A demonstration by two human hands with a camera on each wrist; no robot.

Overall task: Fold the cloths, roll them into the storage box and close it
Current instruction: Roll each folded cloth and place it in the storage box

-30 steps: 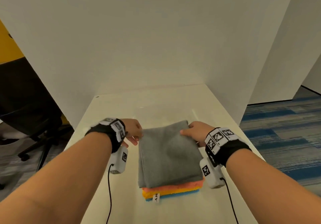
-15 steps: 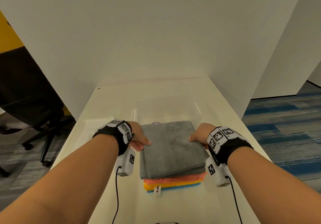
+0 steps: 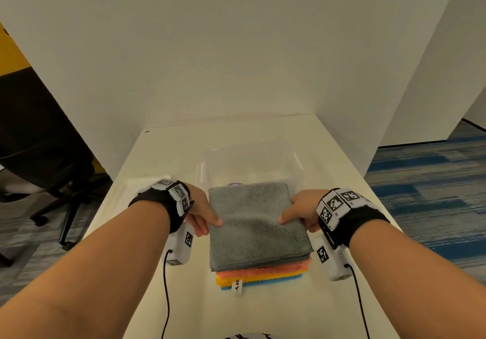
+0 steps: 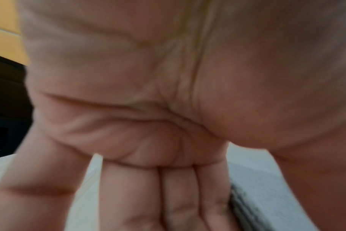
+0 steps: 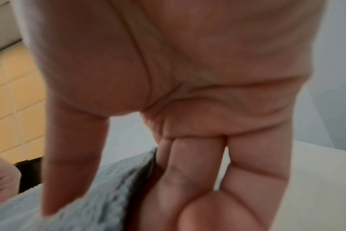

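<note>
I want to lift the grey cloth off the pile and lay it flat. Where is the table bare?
Bare table lies near of the cloth stack, between the forearms. The clear storage box crowds the far side; left hand and right hand flank the grey cloth.

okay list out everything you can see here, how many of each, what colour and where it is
Folded grey microfibre cloth: one, grey, top of the stack.
Folded cloths beneath: three edges showing, coral, yellow, blue, with a white tag at the front.
Clear plastic storage box: one, transparent, behind the stack, open.
White table: one, under everything.
Black office chair: one, left of the table.
Blue patterned carpet: right floor.
Wrist cameras: two, white, tagged, cabled.
Left hand: pinching the grey cloth's left edge.
Right hand: pinching its right edge.
</note>
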